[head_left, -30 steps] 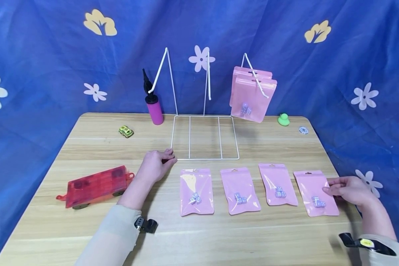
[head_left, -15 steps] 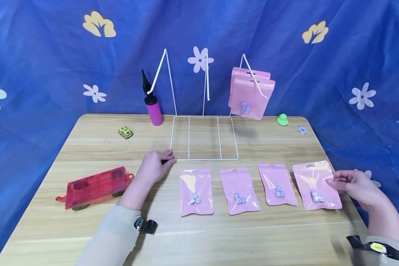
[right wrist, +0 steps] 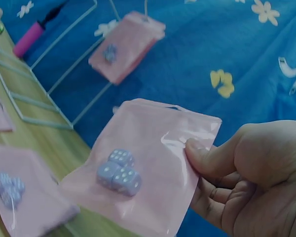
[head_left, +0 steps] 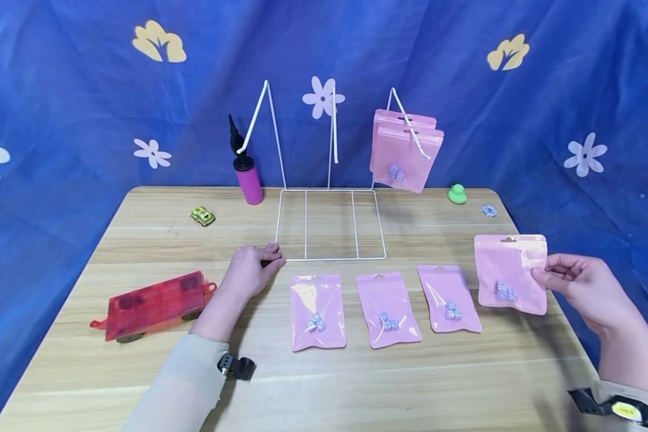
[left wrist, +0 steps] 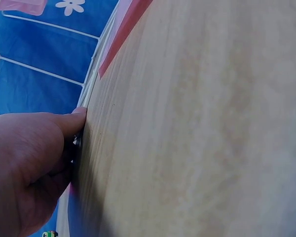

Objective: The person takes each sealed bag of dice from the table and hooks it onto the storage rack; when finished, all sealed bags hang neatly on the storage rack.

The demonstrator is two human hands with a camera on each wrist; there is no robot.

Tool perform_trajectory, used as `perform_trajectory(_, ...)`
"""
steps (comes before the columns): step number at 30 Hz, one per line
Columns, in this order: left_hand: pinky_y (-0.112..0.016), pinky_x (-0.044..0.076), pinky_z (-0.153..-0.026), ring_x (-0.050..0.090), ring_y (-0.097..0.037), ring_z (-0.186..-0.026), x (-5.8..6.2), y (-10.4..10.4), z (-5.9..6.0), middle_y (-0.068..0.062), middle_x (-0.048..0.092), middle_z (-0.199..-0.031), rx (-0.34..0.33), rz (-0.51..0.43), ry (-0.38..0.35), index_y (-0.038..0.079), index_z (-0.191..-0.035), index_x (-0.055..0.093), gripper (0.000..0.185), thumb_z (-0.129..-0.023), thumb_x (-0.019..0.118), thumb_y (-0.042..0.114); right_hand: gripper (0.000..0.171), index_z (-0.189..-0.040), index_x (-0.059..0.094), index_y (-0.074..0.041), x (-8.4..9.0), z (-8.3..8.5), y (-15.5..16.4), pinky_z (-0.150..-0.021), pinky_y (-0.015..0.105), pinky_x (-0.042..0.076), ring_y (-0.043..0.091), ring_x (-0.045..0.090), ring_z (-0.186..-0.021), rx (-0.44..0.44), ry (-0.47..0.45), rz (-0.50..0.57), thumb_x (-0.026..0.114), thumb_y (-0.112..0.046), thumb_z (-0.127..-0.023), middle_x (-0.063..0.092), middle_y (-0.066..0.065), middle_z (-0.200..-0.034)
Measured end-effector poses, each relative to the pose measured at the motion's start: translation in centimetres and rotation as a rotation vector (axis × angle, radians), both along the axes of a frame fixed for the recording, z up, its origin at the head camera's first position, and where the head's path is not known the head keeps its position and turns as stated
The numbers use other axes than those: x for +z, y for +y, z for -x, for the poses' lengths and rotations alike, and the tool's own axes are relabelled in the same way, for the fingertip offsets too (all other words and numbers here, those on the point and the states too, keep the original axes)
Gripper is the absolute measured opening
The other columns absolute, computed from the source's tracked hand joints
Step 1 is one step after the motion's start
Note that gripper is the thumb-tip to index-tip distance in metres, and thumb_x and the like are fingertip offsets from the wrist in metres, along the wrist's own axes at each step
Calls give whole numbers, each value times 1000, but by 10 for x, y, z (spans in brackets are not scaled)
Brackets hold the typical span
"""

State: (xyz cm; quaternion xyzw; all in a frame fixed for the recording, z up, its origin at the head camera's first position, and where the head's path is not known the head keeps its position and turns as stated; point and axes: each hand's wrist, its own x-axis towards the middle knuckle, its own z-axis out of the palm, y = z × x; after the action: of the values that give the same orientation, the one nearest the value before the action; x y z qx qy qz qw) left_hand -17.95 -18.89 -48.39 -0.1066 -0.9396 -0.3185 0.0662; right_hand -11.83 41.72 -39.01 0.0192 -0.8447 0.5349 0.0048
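Note:
My right hand [head_left: 585, 288] pinches the right edge of a pink zip bag [head_left: 510, 276] between thumb and fingers, holding it above the table. Lavender dice [right wrist: 119, 173] show through its clear front in the right wrist view. My left hand [head_left: 251, 270] grips the front left corner of a white wire display rack [head_left: 335, 259], thumb on the wire. From the rack's right arm hang pink bags [head_left: 405, 156], one behind another. Three more pink dice bags [head_left: 317, 312] [head_left: 389, 309] [head_left: 450, 299] lie in a row in front of the rack.
A red toy trailer [head_left: 156, 305] lies left of my left forearm. Farther back are a small green toy car [head_left: 202, 216] and a purple balloon pump [head_left: 249, 180]. A green rubber duck [head_left: 456, 194] and a poker chip [head_left: 489, 210] sit back right, before a blue curtain [head_left: 545, 120].
My right hand has lifted the rightmost pink bag off the table and moved it up and away from me. The left hand stays at the rack's corner.

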Motion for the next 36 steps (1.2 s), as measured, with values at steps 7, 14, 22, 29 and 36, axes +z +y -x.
perform_trajectory(7, -53, 47, -112, 69, -35, -121, 0, -1, 0, -16, 72, -126, -3, 6, 13, -2, -110, 80, 22, -96, 81, 14, 20, -99, 78, -2, 19, 5, -27, -61, 16, 56, 7, 69, -69, 48, 89, 250, 68, 15, -96, 77, 3, -86)
perform_trajectory(14, -53, 48, -111, 68, -35, -122, -2, -2, 1, -16, 72, -126, 1, 9, 8, -2, -110, 80, 22, -96, 81, 15, 17, -98, 77, 7, 41, 13, -62, -61, 17, 57, 10, 70, -69, 82, 168, 357, 67, 20, -93, 77, 7, -84)
perform_trajectory(22, -53, 48, -111, 68, -35, -121, -3, -2, 1, -16, 72, -125, 1, 4, 9, -2, -110, 81, 22, -95, 81, 15, 16, -97, 75, 11, 60, 24, -101, -61, 18, 58, 12, 70, -68, 145, 232, 391, 66, 23, -91, 76, 10, -85)
perform_trajectory(29, -52, 48, -110, 69, -35, -120, -1, -1, 0, -17, 73, -124, -3, -3, 19, -3, -109, 81, 22, -95, 82, 13, 10, -94, 72, 15, 70, 32, -135, -62, 20, 59, 13, 70, -69, 172, 267, 369, 68, 23, -90, 76, 11, -85)
perform_trajectory(36, -52, 48, -111, 69, -35, -121, 0, 1, 0, -17, 73, -125, -5, -2, 9, -3, -110, 80, 22, -95, 81, 13, 9, -94, 73, 15, 77, 37, -165, -60, 19, 55, 13, 66, -67, 212, 284, 375, 69, 22, -90, 75, 12, -84)
